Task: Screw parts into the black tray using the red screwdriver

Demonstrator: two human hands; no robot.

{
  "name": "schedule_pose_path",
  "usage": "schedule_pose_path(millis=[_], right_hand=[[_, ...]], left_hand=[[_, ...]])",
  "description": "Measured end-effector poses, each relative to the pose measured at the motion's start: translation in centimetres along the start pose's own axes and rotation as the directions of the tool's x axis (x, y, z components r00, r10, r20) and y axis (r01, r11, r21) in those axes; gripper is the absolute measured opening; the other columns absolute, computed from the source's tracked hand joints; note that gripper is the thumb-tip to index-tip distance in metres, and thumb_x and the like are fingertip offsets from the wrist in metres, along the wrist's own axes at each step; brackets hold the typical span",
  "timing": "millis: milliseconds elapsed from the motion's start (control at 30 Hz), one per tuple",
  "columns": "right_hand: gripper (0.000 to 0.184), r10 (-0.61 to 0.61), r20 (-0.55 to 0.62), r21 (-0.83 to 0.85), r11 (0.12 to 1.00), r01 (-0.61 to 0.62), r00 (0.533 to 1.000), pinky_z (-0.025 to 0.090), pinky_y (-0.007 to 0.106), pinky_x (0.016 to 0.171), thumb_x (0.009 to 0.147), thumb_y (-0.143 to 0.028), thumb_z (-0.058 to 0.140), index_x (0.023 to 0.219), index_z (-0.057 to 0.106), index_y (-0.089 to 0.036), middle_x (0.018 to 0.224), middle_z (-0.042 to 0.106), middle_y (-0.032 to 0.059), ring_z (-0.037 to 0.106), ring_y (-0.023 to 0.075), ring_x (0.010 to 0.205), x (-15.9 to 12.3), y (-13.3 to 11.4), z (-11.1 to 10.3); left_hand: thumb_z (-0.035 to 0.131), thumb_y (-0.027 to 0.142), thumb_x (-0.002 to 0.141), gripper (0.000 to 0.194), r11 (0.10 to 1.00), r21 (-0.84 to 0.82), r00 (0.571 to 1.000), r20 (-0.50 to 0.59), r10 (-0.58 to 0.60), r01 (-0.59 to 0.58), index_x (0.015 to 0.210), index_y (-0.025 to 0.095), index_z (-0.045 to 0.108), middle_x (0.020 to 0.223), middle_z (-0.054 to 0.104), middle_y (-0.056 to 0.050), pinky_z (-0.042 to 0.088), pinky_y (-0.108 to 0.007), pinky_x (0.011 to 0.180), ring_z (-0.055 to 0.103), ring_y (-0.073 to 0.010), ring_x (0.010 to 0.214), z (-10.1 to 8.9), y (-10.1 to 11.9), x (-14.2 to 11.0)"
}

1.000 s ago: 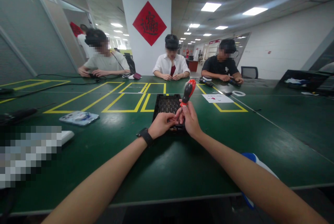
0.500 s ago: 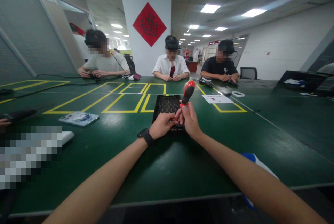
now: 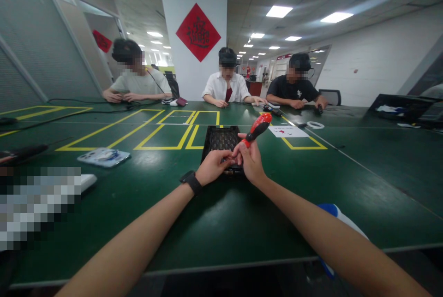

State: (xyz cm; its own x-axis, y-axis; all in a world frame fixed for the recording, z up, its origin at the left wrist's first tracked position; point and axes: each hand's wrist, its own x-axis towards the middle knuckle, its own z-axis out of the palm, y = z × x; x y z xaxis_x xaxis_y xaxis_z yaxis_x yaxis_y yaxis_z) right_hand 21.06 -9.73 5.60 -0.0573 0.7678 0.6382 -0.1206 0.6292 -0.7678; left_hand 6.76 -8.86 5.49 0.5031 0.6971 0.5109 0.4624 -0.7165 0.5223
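A black rectangular tray-like case [image 3: 224, 136] with a patterned inside lies on the green table in front of me. Over its near part, my right hand [image 3: 252, 161] is closed around a screwdriver [image 3: 259, 127] with a red and black handle. The handle tilts up to the right; the lower end of the tool is hidden by my fingers. My left hand [image 3: 215, 167], with a black watch on the wrist, meets the right fingertips at the case's near edge. Its fingers are pinched together, and whatever is between them is too small to make out.
On the left lie a phone [image 3: 104, 157] and a dark long-tipped tool [image 3: 26, 153] by another person's hand. A printed paper sheet [image 3: 289, 131] and a white ring [image 3: 315, 125] are at the right. Three people sit across the green table [image 3: 221, 232], which bears yellow tape outlines.
The screwdriver handle has tipped further to the right and slightly down in my right hand. My left hand stays nearly in place. Across the table, the middle person's arm has reached out sideways.
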Motion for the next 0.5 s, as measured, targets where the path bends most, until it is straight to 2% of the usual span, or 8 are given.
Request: schedule_pose_path(millis=[100, 233, 300, 367, 433, 500], right_hand=[[0.031, -0.021, 0.010, 0.013, 1.000, 0.021, 1.000, 0.037, 0.019, 0.046, 0.087, -0.041, 0.042, 0.112, 0.043, -0.022, 0.073, 0.052, -0.0028, 0.040, 0.0050, 0.047, -0.1, -0.6, 0.3], [0.033, -0.069, 0.040, -0.014, 0.997, 0.070, 0.997, 0.041, 0.021, 0.053, 0.087, -0.042, 0.042, 0.114, 0.045, -0.023, 0.087, 0.054, 0.0003, 0.043, 0.0063, 0.055, 0.3, -1.7, 0.3], [0.032, -0.092, -0.001, -0.072, 0.993, 0.092, 0.996, 0.041, 0.023, 0.058, 0.089, -0.041, 0.039, 0.113, 0.047, -0.023, 0.090, 0.055, 0.0009, 0.044, 0.0068, 0.057, 0.8, -1.7, -0.1], [0.029, -0.095, -0.100, -0.124, 0.989, 0.082, 0.990, 0.041, 0.023, 0.059, 0.089, -0.039, 0.038, 0.110, 0.049, -0.022, 0.088, 0.055, 0.0007, 0.044, 0.0071, 0.057, 1.4, -1.1, -0.8], [0.025, -0.072, -0.227, -0.153, 0.988, 0.037, 0.971, 0.039, 0.023, 0.057, 0.087, -0.037, 0.041, 0.105, 0.050, -0.021, 0.081, 0.055, -0.0005, 0.044, 0.0073, 0.056, 2.1, 0.1, -1.8], [0.021, -0.016, -0.335, -0.162, 0.986, -0.041, 0.942, 0.037, 0.022, 0.053, 0.084, -0.035, 0.044, 0.097, 0.049, -0.019, 0.070, 0.052, -0.0026, 0.043, 0.0082, 0.054, 2.6, 1.8, -3.0]], left_hand=[[0.045, 0.029, 0.086, 0.021, 0.981, 0.190, 0.999, -0.041, 0.030, -0.021, 0.080, 0.017, 0.061, 0.074, 0.064, -0.002, 0.040, -0.024, 0.070, 0.056, -0.0139, 0.071, -0.2, 0.8, -0.1], [0.032, 0.029, 0.091, 0.030, 0.886, 0.463, 0.994, -0.081, 0.077, -0.031, 0.078, 0.017, 0.055, 0.070, 0.061, -0.003, 0.038, -0.028, 0.076, 0.055, -0.0147, 0.070, -1.1, 1.7, 0.0], [0.025, 0.031, 0.093, 0.035, 0.831, 0.553, 0.988, -0.154, 0.029, 0.062, 0.078, 0.017, 0.053, 0.065, 0.059, -0.003, 0.039, -0.027, 0.072, 0.054, -0.0150, 0.066, -1.9, 1.5, 0.1], [0.020, 0.033, 0.093, 0.038, 0.777, 0.594, 0.962, -0.267, -0.054, 0.208, 0.082, 0.017, 0.053, 0.067, 0.059, -0.005, 0.039, -0.027, 0.067, 0.055, -0.0164, 0.068, -2.8, 0.4, 0.1], [0.016, 0.034, 0.093, 0.041, 0.728, 0.580, 0.916, -0.364, -0.170, 0.366, 0.088, 0.017, 0.054, 0.071, 0.061, -0.006, 0.039, -0.026, 0.064, 0.057, -0.0172, 0.069, -3.7, -1.5, 0.0], [0.014, 0.032, 0.093, 0.043, 0.671, 0.538, 0.849, -0.437, -0.296, 0.511, 0.090, 0.016, 0.054, 0.075, 0.063, -0.007, 0.040, -0.027, 0.064, 0.060, -0.0178, 0.071, -4.4, -3.8, -0.3]])
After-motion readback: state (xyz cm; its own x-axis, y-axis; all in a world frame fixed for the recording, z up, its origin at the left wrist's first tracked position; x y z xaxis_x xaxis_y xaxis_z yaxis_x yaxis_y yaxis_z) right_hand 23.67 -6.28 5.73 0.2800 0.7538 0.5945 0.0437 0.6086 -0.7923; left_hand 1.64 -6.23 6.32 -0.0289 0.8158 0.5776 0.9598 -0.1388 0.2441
